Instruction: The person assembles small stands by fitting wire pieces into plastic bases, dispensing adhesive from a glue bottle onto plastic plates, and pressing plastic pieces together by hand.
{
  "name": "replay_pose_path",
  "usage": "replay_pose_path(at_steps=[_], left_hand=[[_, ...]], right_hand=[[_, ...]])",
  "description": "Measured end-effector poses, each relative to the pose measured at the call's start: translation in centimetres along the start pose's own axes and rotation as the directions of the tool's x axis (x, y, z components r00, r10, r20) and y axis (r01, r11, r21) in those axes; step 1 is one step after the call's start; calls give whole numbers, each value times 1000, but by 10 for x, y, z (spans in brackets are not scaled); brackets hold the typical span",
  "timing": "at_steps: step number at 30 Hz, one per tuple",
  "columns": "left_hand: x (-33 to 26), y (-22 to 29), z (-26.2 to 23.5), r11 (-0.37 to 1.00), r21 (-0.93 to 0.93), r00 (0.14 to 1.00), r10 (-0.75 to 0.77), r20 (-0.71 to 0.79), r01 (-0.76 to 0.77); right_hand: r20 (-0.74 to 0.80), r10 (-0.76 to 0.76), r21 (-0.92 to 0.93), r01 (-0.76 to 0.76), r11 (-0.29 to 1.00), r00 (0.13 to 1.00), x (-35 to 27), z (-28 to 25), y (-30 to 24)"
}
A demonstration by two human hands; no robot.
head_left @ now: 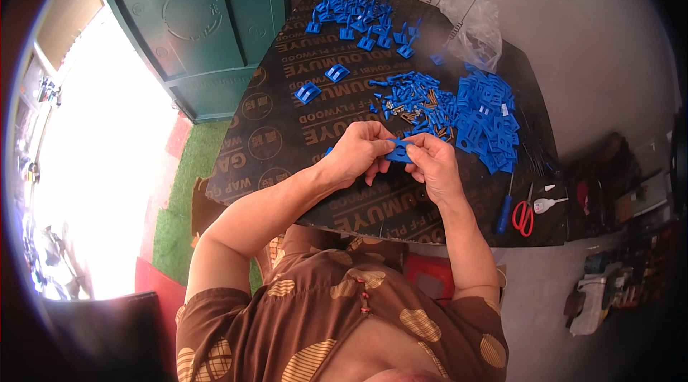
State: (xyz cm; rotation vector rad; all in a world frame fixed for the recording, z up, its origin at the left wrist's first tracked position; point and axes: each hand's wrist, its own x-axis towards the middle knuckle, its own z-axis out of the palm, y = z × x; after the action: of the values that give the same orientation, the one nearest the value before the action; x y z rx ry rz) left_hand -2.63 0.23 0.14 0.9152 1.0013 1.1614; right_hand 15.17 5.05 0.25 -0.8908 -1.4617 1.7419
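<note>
A small blue plastic plate [399, 153] with a hole in it is held between both hands, just above the near part of the table. My left hand [357, 153] pinches its left end with thumb and fingers. At the right end, my right hand [434, 164] grips it with the thumb on top. The fingers hide part of the plate. Just beyond the hands lies a heap of small blue pegs [408, 88] mixed with brass-coloured screws [432, 99]. To its right is a pile of flat blue plates [487, 117].
Two curved blue pieces [307, 93] lie left of the pegs. Blue bases [365, 43] and upright spring rods [459, 26] crowd the far end, near a clear plastic bag [479, 38]. At right are a blue screwdriver [504, 214], red-handled scissors [524, 218] and a white bottle [548, 204].
</note>
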Motion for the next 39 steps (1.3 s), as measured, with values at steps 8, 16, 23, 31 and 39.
replay_pose_path(at_steps=[8, 16, 23, 31, 39], left_hand=[[-2, 2, 1, 1000, 0, 1000, -6, 1, 6], [-4, 6, 4, 999, 28, 999, -33, 20, 32], [-3, 3, 3, 1000, 28, 1000, 4, 22, -4], [-2, 3, 2, 1000, 3, 1000, 22, 4, -22], [-3, 4, 5, 999, 26, 999, 22, -35, -21]], right_hand=[[-1, -6, -8, 6, 1000, 1000, -1, -1, 1], [-28, -13, 29, 14, 999, 1000, -2, 0, -1], [-31, 6, 12, -6, 1000, 1000, -2, 2, 0], [13, -9, 61, 9, 998, 1000, -1, 1, 2], [7, 12, 16, -12, 1000, 1000, -1, 3, 1]])
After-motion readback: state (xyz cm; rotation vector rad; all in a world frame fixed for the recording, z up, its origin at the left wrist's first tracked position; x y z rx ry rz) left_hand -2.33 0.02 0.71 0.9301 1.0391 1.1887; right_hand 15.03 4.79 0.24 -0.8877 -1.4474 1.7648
